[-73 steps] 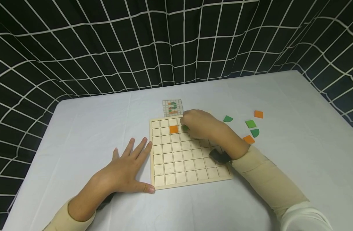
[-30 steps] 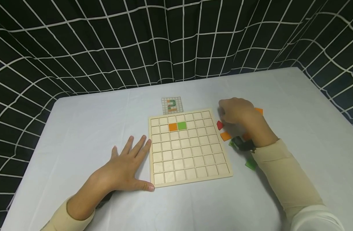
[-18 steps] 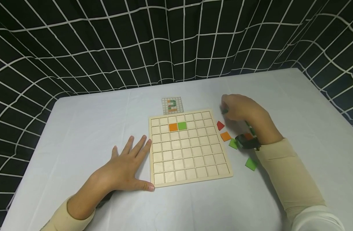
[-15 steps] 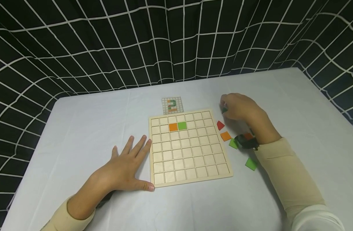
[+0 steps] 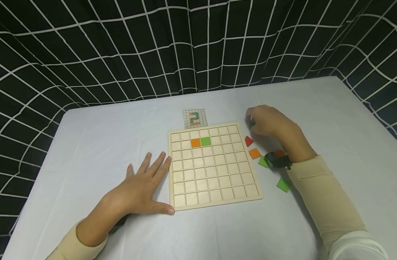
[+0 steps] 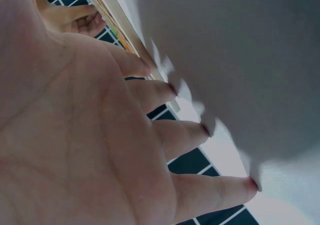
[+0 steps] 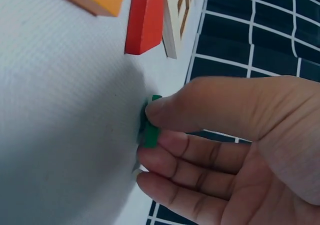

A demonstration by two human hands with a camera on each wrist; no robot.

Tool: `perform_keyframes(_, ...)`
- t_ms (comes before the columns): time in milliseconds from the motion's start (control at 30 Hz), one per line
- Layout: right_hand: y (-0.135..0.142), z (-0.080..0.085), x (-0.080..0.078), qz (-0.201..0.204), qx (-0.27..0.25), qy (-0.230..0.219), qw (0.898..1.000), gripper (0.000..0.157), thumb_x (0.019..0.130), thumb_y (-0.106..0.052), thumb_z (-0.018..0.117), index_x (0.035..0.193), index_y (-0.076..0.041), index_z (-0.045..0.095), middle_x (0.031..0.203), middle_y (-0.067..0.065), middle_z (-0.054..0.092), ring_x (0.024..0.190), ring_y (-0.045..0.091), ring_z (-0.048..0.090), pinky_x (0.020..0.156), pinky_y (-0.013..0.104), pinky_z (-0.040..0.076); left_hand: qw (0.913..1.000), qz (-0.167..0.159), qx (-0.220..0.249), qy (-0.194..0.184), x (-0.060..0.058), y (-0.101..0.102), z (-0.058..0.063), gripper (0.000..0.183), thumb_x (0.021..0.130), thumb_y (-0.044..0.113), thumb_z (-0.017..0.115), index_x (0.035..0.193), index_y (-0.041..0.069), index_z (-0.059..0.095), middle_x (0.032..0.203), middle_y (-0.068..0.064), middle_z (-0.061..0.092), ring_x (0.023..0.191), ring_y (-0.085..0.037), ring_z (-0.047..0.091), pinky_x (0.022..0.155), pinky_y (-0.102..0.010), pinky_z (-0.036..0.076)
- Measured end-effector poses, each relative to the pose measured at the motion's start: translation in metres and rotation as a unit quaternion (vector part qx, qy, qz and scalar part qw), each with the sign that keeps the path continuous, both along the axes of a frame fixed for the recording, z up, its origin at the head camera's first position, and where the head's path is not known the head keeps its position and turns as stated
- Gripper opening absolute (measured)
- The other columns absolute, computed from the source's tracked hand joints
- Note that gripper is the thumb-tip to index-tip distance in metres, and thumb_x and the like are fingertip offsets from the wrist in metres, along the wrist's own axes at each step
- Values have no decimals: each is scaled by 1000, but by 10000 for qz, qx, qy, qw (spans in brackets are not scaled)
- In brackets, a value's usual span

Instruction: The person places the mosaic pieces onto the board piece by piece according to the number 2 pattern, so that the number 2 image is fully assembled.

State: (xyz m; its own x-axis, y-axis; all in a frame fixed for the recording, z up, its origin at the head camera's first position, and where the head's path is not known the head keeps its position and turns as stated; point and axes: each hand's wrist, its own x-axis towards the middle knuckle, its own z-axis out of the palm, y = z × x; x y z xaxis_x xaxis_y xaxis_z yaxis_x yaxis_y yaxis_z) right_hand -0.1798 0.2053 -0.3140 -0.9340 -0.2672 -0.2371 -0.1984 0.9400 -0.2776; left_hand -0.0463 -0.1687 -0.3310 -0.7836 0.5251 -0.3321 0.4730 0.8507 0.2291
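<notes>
A wooden grid board (image 5: 214,169) lies mid-table, with an orange square tile (image 5: 195,143) and a light green square tile (image 5: 206,141) side by side in its second row. My left hand (image 5: 138,193) rests palm down, fingers spread, touching the board's left edge; the left wrist view shows its fingertips (image 6: 200,130) on the cloth. Right of the board, my right hand (image 5: 266,119) pinches a dark green tile (image 7: 151,135) between thumb and fingers at the tabletop. Its full shape is hidden by the fingers.
Loose tiles lie right of the board: red (image 5: 248,141), orange (image 5: 255,153), light green (image 5: 263,162) and another light green square (image 5: 283,185). An orange-red tile (image 5: 279,153) is partly behind the wrist strap. A small pattern card (image 5: 194,118) lies beyond the board.
My right hand has left the board's second row, where a light green tile now lies beside the orange one, and moved right to a dark green tile. The left hand has stayed put.
</notes>
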Motion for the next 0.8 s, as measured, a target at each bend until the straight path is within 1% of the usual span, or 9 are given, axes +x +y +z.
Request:
perform_keyframes(133,1,-1,0,105,-112,-34,9999,30,81,4,68,111,3,69,110,19,67,97,33,56,90,53,49,10000,-8,-7,2,0,1,1,132,68,85,64,162,10,9,167,-13,6,149,-48,2,96,-84,13)
perform_keyframes(300,1,-2,-1,165,-233,-133,9995,21,83,4,66,102,2,74,107,17,68,97,33,57,89,52,50,10000,15,13,-20,0,1,1,132,68,84,65,162,11,10,167,-13,5,149,-48,2,97,-84,13)
perform_keyframes(400,1,0,0,93,-203,-118,9997,25,83,6,63,104,1,75,110,19,69,101,34,58,92,54,49,10000,31,30,-28,0,1,1,132,67,84,65,162,11,9,167,-12,5,149,-48,2,96,-85,12)
perform_keyframes(500,2,1,1,101,-129,-11,9999,26,84,6,62,106,1,75,112,20,70,104,35,59,94,55,48,10000,34,38,-28,0,1,1,132,67,85,65,162,11,9,167,-12,5,149,-48,2,96,-85,13)
perform_keyframes(633,2,3,1,185,-194,108,9996,22,86,3,68,105,-1,76,110,18,71,106,35,60,93,55,48,10000,18,32,-8,1,0,0,132,67,85,64,162,11,9,167,-12,6,149,-48,2,96,-85,13)
perform_keyframes(800,1,3,1,260,-361,68,9990,21,87,2,70,106,-2,77,112,17,71,111,36,60,95,55,47,10000,-1,20,34,1,0,-1,132,67,86,64,162,11,9,167,-12,6,149,-48,2,96,-85,14)
